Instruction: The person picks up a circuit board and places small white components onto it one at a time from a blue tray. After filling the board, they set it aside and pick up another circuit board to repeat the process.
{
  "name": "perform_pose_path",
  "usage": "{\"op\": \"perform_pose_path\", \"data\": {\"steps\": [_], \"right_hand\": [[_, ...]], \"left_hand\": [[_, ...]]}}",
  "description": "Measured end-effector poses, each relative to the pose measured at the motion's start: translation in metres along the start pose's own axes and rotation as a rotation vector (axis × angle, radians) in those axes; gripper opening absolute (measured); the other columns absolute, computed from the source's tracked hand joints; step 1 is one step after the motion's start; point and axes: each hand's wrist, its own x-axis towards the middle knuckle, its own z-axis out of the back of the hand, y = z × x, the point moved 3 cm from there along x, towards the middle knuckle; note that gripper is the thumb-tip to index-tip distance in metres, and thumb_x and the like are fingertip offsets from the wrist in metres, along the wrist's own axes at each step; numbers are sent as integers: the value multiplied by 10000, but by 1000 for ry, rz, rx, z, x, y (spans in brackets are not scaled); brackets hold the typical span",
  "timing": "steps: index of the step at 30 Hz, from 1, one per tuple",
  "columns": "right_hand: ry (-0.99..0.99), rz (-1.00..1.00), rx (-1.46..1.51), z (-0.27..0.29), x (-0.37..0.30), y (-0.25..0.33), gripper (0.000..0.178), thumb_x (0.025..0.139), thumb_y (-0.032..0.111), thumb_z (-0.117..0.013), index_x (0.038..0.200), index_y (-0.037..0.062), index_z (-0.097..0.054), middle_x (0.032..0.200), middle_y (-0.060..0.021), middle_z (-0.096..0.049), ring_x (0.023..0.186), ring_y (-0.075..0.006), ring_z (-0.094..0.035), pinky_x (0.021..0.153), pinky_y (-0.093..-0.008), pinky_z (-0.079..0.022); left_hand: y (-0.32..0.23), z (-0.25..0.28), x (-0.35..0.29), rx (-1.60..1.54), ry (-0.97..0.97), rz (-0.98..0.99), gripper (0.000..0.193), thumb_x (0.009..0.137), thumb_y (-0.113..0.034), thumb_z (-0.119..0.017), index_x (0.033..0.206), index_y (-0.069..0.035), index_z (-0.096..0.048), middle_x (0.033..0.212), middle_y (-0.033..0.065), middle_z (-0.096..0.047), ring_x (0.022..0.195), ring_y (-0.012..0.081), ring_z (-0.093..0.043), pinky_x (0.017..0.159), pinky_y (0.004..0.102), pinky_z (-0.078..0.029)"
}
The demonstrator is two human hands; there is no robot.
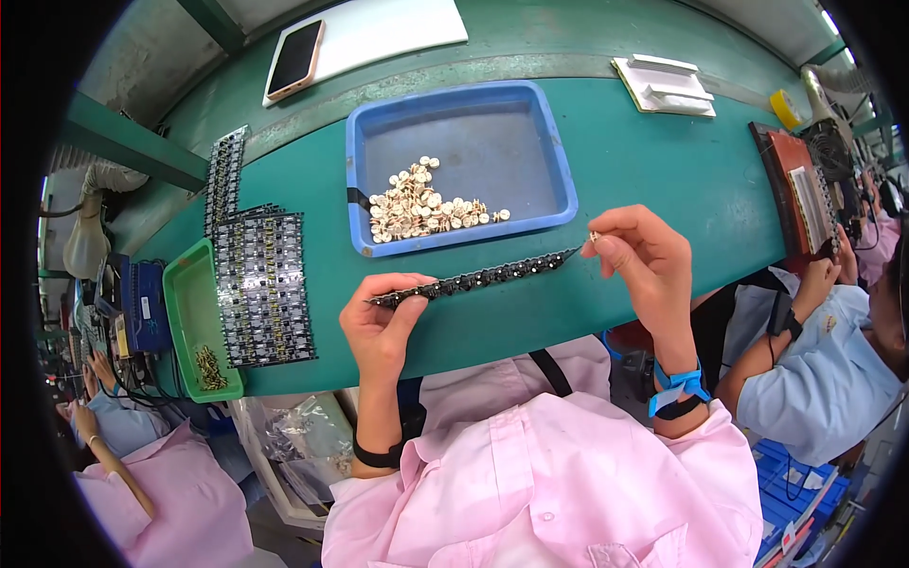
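Observation:
My left hand [381, 331] grips one end of a long dark strip of circuit boards [497, 275], thumb on the near side. The strip is held above the green bench, tilted up slightly to the right. At its far right end my right hand [649, 270] pinches a small, round, gold-coloured metal part [595, 237] between thumb and fingertips. Whether that part touches the strip I cannot tell. Just beyond the strip stands a blue tray [473, 128], with a heap of similar round metal parts [417, 204] in its near left portion.
Panels of circuit boards [263, 289] lie at the left, beside a green tray [189, 293] holding small brass-coloured pieces [210, 369]. Behind are a phone [295, 59] on a white board [379, 43] and a white holder [668, 85]. Co-workers sit at both sides.

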Motion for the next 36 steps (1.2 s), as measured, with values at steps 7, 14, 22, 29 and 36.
{"op": "perform_pose_path", "data": {"steps": [7, 14, 22, 29, 36], "right_hand": [[62, 397, -494, -9, 8, 11, 133, 642, -52, -533, 762, 5, -529, 729, -71, -494, 631, -152, -490, 534, -238, -388], [133, 450, -622, -11, 10, 9, 157, 628, -77, -522, 761, 7, -528, 748, -86, -491, 644, -195, -499, 558, -249, -398], [209, 415, -547, -10, 17, 9, 142, 636, -69, -516, 760, 1, -530, 746, -81, -501, 659, -186, -500, 566, -251, -398], [296, 363, -513, -9, 24, 8, 125, 638, -49, -526, 755, -3, -532, 734, -74, -505, 637, -172, -489, 554, -247, -391], [375, 287, -557, -7, 27, 13, 130, 631, -51, -532, 754, -8, -535, 689, -73, -509, 594, -168, -491, 546, -246, -393]], "left_hand": [[3, 1, 0, 39, -52, 40, 145, 678, 63, -560, 812, 19, -525, 794, 88, -575, 659, 76, -520, 570, 168, -418], [3, 3, -2, 63, -43, 60, 192, 663, 75, -551, 831, -4, -502, 813, 106, -570, 672, 86, -512, 601, 178, -406], [3, 2, 0, 40, -50, 8, 145, 685, 42, -575, 818, 15, -524, 785, 78, -576, 644, 66, -517, 554, 159, -414], [4, 2, 0, 50, -36, 13, 135, 689, 41, -571, 813, 15, -526, 780, 78, -577, 642, 63, -514, 558, 159, -412], [3, 2, 0, 58, -33, 22, 156, 676, 52, -561, 817, 5, -516, 798, 90, -574, 656, 71, -509, 582, 167, -404]]}}
